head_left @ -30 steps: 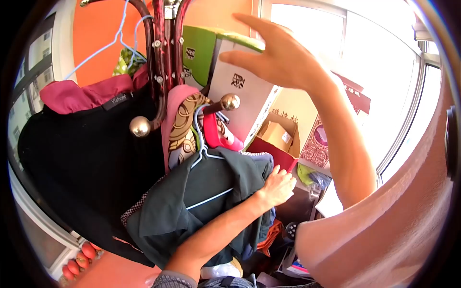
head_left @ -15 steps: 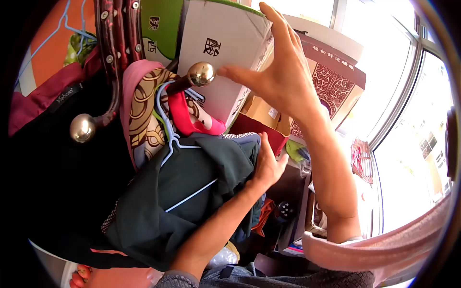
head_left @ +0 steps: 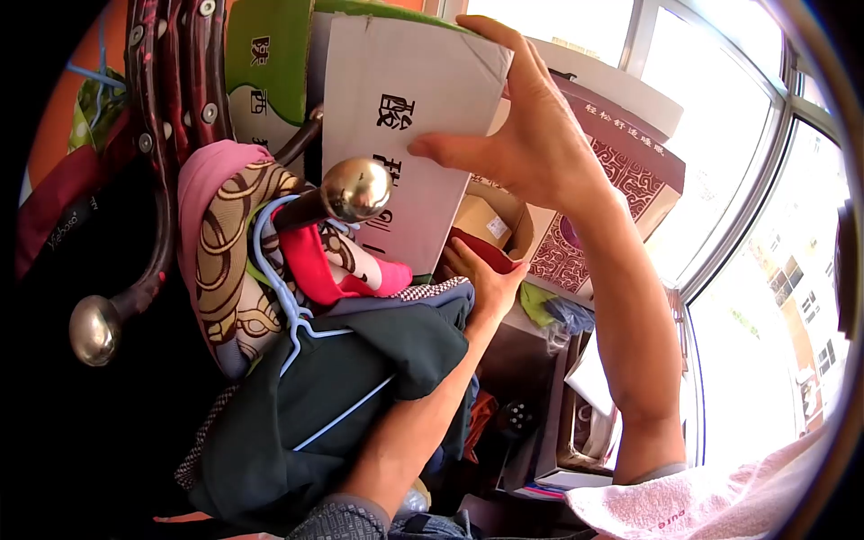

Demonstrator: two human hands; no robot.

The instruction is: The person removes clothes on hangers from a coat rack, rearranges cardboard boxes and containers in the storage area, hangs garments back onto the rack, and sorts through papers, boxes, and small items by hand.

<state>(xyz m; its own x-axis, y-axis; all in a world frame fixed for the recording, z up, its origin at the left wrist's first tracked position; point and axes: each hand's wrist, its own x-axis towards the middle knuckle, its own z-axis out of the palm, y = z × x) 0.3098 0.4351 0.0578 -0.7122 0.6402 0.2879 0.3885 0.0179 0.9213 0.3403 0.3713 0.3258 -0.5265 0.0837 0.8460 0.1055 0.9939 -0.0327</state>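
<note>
Right hand (head_left: pixel 537 144), spread wide, now spans the right edge of the far white box (head_left: pixel 432 67); left hand (head_left: pixel 489 286), partly open, has reached near its base, placing both hands about it, firm hold unclear.

At seven o'clock the left upper arm is covered by a short sleeve (head_left: pixel 337 519) in dark grey, over which a small, paler repeating motif is printed. Between four and five o'clock, only a narrow grey edge of the right sleeve (head_left: pixel 655 475) can be seen. Both forearms are left bare down to the left hand (head_left: pixel 491 286), near the centre, and the right hand (head_left: pixel 538 148), at one o'clock. At six o'clock, blue-grey cloth (head_left: pixel 436 524) is shown, though its garment cannot be made out.
</note>
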